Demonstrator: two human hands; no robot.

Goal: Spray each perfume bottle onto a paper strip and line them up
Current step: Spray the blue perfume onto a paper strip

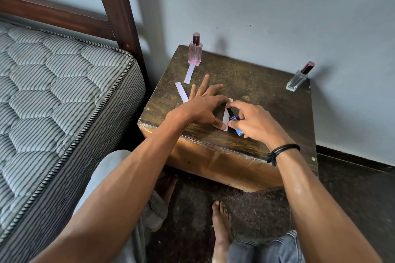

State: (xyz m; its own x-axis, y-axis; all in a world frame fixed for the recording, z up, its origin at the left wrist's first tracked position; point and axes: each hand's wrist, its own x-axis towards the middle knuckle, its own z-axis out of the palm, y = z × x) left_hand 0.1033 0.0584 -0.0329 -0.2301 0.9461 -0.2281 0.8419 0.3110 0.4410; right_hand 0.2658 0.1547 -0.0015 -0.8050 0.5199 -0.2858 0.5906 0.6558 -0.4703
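Right hand (254,121) gripping the blue bottle (235,123), nozzle at the paper strip (226,118).
Left hand (205,107) pinches that strip near the table (267,100) front edge; pink bottle (195,50) stands at the back-left corner.

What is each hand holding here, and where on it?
Right hand grips the blue perfume bottle around its body. Left hand pins a paper strip to the table with index finger and thumb.
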